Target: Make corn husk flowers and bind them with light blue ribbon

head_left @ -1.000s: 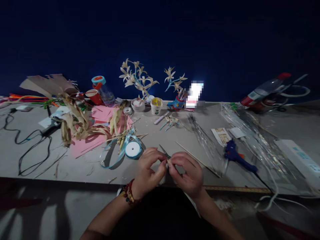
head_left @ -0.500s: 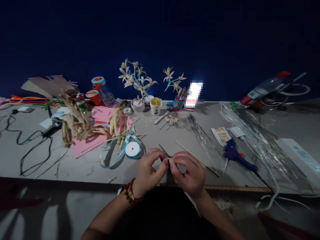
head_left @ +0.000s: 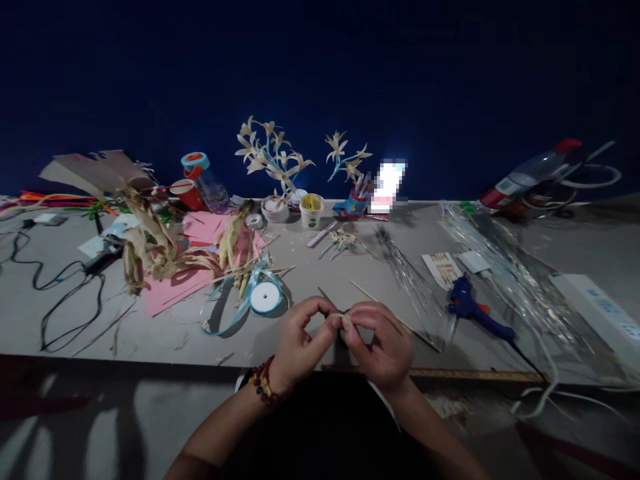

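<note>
Close together over the table's near edge, my left hand (head_left: 306,340) and my right hand (head_left: 379,341) meet at the fingertips. Thumbs and forefingers of both pinch a small pale strip (head_left: 341,316), mostly hidden by the fingers; it looks like dried corn husk. Just behind the fingers lies a dark pointed tool (head_left: 325,296), its rest covered by my hands. A thin pale stick (head_left: 373,297) slants away beside my right hand. Left of my left hand stands a spool of light blue ribbon (head_left: 265,298), with loose ribbon around it.
Dried corn husks (head_left: 160,250) lie over pink paper (head_left: 173,293) at left. Husk flowers (head_left: 273,157) stand at the back behind small blue-stemmed pieces (head_left: 340,244). Thin wires (head_left: 400,260), a blue glue gun (head_left: 475,313) and a power strip (head_left: 597,313) lie right.
Both hands stay pinched together. My right hand has shifted very slightly to the right, and the fingertips have turned a little around the pale strip. Nothing else on the table has moved.
</note>
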A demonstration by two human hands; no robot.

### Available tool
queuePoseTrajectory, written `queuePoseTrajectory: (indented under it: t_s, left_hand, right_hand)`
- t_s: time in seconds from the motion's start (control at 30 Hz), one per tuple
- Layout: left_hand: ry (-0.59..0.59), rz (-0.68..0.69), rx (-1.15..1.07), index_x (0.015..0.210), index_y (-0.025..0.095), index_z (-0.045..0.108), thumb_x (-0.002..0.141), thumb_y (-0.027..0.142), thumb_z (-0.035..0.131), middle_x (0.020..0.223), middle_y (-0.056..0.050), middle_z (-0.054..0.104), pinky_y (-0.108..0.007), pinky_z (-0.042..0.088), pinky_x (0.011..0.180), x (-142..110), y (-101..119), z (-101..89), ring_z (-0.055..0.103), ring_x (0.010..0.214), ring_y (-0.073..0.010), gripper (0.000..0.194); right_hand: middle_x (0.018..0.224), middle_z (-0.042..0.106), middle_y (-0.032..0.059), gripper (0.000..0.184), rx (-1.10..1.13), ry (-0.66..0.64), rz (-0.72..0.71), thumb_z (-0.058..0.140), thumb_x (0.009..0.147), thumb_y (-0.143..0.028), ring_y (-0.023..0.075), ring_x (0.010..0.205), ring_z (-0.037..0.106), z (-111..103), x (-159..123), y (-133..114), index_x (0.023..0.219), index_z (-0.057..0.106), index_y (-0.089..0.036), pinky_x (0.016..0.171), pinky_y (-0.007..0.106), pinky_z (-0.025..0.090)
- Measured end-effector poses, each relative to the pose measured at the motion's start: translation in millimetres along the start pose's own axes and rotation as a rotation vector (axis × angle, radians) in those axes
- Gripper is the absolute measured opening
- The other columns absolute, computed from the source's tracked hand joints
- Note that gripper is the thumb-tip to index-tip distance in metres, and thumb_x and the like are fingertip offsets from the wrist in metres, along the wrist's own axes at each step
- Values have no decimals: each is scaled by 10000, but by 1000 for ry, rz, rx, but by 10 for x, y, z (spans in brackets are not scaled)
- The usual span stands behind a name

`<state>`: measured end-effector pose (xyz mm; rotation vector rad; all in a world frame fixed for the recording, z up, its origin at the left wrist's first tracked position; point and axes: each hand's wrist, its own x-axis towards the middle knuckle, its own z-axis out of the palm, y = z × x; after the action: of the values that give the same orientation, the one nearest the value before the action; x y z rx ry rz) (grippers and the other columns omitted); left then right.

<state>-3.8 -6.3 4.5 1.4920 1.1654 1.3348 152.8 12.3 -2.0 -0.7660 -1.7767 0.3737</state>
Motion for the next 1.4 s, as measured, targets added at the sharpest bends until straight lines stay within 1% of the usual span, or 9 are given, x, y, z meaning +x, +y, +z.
queuePoseTrajectory:
  t_s: [0.17,0.27,0.37,0.47,0.67,0.93,1.13,1.27,1.4]
  left_hand:
    - [75,5,12,721,191,570,930,234,546,693,-14,607,-298,462,736,-12,-76,7,590,715,-173,215]
    - [106,-7,0,762,191,585,948,235,507,711,-22,616,-303,469,726,-16,-120,-37,592,712,-174,206]
    - [51,86,57,874,189,614,925,247,559,805,-49,660,-328,491,769,-12,-67,-49,619,790,-196,95]
    - [60,224,185,853,197,616,900,191,590,788,-38,673,-381,488,890,-3,0,-24,625,791,-189,54]
    - [80,328,369,869,214,613,867,118,563,781,-20,695,-446,470,973,-3,4,-18,638,786,-187,109]
    - [55,363,471,797,221,576,821,99,553,708,5,662,-443,471,965,-6,103,-41,614,710,-170,126]
    - [113,313,438,757,221,560,819,93,533,679,5,631,-450,470,957,-29,91,-65,588,670,-167,145]
    - [108,317,437,770,219,576,827,100,539,695,1,638,-441,476,948,-31,89,-55,599,688,-172,137]
    - [87,336,448,763,219,557,830,109,542,691,6,630,-448,470,956,-31,128,-43,592,684,-166,129]
  right_hand:
    - [805,667,30,222,-22,40,-3,638,818,-20,179,762,649,-21,4,-3,926,639,-214,695,327,563]
    - [783,661,17,218,-18,70,26,639,818,-25,178,746,644,-49,9,18,904,638,-225,684,330,558]
    - [794,667,17,212,16,52,44,645,821,-29,177,755,648,-35,-1,34,897,640,-226,690,329,557]
    - [804,671,20,210,39,44,60,653,820,-33,179,765,655,-6,-17,37,904,648,-226,700,328,561]
    - [884,715,62,177,13,-92,127,641,833,-105,209,830,685,-31,62,-14,974,662,-210,752,358,577]
    - [767,730,29,128,-70,-134,67,616,847,-98,199,751,704,-49,153,-60,844,643,-223,707,329,580]
    - [844,732,42,139,-265,35,108,627,850,-102,205,790,703,-243,123,58,900,670,-225,770,351,573]
    - [899,738,56,169,-154,-147,105,626,841,-143,220,855,704,-228,172,-65,987,666,-216,784,358,578]
    - [801,728,36,107,-112,-208,106,600,855,-127,204,790,701,-104,209,-160,874,652,-219,735,336,572]
